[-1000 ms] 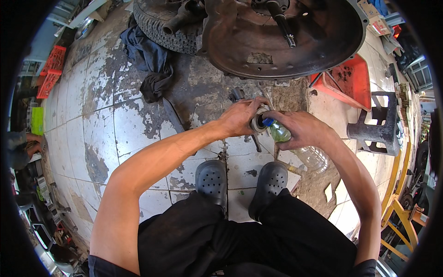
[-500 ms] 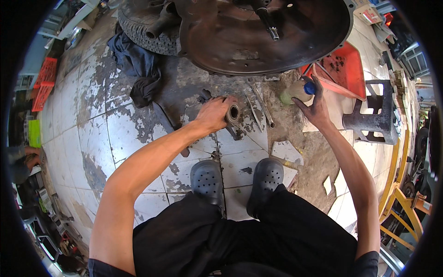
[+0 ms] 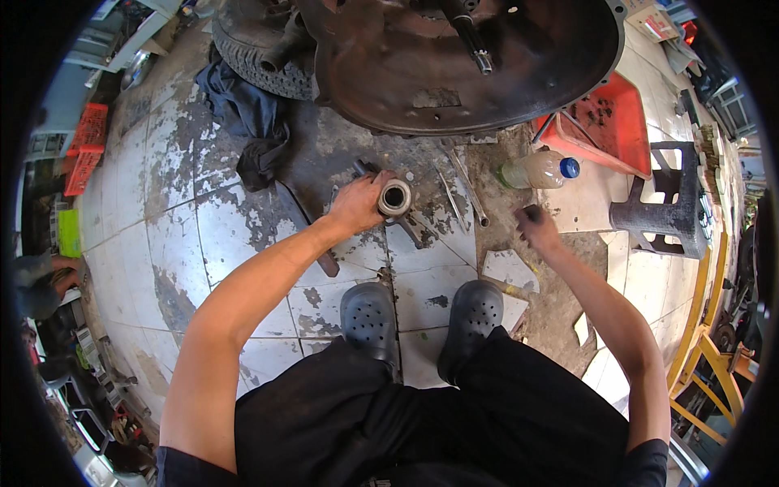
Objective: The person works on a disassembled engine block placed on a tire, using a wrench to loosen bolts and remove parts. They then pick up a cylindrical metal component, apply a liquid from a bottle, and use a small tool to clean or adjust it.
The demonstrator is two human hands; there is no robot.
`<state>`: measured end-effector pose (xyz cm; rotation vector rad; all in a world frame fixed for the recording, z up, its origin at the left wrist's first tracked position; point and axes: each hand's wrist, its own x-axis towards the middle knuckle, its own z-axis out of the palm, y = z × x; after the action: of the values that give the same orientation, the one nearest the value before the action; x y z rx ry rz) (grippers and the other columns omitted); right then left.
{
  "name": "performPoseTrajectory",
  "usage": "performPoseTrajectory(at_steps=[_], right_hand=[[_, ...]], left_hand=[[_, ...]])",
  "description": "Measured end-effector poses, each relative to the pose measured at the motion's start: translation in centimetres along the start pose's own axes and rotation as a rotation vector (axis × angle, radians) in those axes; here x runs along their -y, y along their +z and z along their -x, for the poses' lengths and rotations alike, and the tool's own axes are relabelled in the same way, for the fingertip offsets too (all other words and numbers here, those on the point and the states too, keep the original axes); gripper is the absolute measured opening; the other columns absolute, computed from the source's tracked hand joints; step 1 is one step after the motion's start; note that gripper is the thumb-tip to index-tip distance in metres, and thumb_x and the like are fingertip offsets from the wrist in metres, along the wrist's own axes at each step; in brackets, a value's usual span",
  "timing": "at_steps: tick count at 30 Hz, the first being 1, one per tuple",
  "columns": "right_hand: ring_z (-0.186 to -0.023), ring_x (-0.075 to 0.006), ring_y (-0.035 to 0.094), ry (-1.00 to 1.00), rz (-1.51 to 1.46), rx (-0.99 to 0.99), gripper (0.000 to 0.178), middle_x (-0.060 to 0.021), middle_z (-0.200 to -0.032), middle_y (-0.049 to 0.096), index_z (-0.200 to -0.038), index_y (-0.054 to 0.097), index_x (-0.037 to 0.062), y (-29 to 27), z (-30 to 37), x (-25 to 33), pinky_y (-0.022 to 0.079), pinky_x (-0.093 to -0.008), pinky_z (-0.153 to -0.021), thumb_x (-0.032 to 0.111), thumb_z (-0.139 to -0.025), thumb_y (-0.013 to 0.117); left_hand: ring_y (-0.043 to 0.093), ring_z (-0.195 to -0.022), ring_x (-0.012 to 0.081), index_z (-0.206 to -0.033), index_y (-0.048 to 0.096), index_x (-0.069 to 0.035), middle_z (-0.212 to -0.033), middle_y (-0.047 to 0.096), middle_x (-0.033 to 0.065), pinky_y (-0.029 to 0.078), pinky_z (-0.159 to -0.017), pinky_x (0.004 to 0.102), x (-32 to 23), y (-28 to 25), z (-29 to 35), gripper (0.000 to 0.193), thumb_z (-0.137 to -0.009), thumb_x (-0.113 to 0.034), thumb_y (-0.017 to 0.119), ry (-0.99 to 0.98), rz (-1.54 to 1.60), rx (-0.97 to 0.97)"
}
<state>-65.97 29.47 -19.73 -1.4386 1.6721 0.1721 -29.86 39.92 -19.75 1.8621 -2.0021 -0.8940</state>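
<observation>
My left hand [image 3: 355, 203] is wrapped round a ring-shaped metal bearing [image 3: 382, 208], its round hole facing up. A dark forked metal arm [image 3: 412, 233] shows just below the bearing; I cannot tell whether the two are joined. My right hand [image 3: 542, 231] hovers over the bare floor patch with its fingers curled in. Something dark shows at its fingertips, perhaps only grime. Just beyond this hand, apart from it, a plastic bottle [image 3: 540, 171] with a blue cap and cloudy contents lies on its side. Two long metal tools [image 3: 468, 188] lie between the hands.
A big rusty bell housing [image 3: 462, 97] with a splined shaft fills the far middle, beside a tyre [image 3: 264, 69]. A dark cloth [image 3: 243, 114] and flat metal bar [image 3: 307, 231] lie left. A red tray [image 3: 613, 122], dark stool [image 3: 657, 213] and broken tiles [image 3: 511, 270] are right.
My right hand has let go of the bottle and drawn back toward me, its fingers curling. The bearing in my left hand has shifted slightly left and tipped more upward.
</observation>
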Motion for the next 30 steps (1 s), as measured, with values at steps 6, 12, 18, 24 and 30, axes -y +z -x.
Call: performPoseTrajectory(at_steps=[6, 12, 18, 24, 30], right_hand=[[-0.082, -0.0395, 0.065, -0.646, 0.515, 0.085, 0.032, -0.0222, -0.086, 0.066, -0.099, 0.062, 0.0048, 5.6, 0.4, 5.3, 0.052, -0.0469, -0.073, 0.035, -0.090, 0.059], [-0.082, -0.0388, 0.065, -0.706, 0.627, -0.049, 0.034, -0.0232, -0.085, 0.064, -0.103, 0.052, -0.0064, 8.7, -3.0, 4.3, 0.054, -0.0469, -0.072, 0.022, -0.085, 0.058], [-0.080, -0.0393, 0.065, -0.724, 0.631, -0.012, 0.030, -0.0232, -0.082, 0.065, -0.099, 0.052, -0.0041, 8.0, -3.2, 4.3, 0.054, -0.0463, -0.072, 0.023, -0.086, 0.057], [-0.075, -0.0345, 0.064, -0.815, 0.198, 0.039, 0.029, -0.0188, -0.079, 0.065, -0.110, 0.058, 0.0020, 6.4, -1.5, 4.4, 0.053, -0.0423, -0.070, 0.022, -0.089, 0.056], [-0.075, -0.0232, 0.062, -0.584, -0.260, 0.369, 0.031, -0.0124, -0.084, 0.065, -0.116, 0.061, 0.0059, 4.9, -0.6, 4.2, 0.051, -0.0362, -0.070, 0.019, -0.089, 0.056]], left_hand=[[0.057, -0.103, 0.0416, -0.126, 0.043, 0.000, -0.107, 0.059, 0.0231, 0.049, -0.089, 0.0453, 1.3, -0.2, 2.5, 0.066, -0.068, -0.013, 0.074, 0.016, -0.265, -0.012], [0.059, -0.108, 0.0406, -0.118, 0.054, -0.001, -0.127, 0.056, 0.0218, 0.051, -0.087, 0.0459, 2.8, 0.0, -0.4, 0.047, -0.077, -0.019, 0.069, -0.458, -0.248, 0.360], [0.056, -0.113, 0.0268, -0.122, 0.054, -0.007, -0.127, 0.057, 0.0144, 0.045, -0.099, 0.0305, 3.1, 4.9, 0.3, 0.055, -0.073, -0.022, 0.074, -0.885, 1.036, -0.093], [0.047, -0.123, 0.0259, -0.128, 0.051, -0.008, -0.128, 0.054, 0.0102, 0.035, -0.109, 0.0300, 1.8, 4.2, 0.7, 0.082, -0.059, -0.035, 0.086, -0.555, 0.683, 0.098], [0.053, -0.113, 0.0249, -0.114, 0.056, -0.008, -0.112, 0.060, 0.0110, 0.039, -0.105, 0.0439, -2.0, 4.1, -1.0, 0.061, -0.067, -0.039, 0.080, -1.142, 1.499, -0.127]])
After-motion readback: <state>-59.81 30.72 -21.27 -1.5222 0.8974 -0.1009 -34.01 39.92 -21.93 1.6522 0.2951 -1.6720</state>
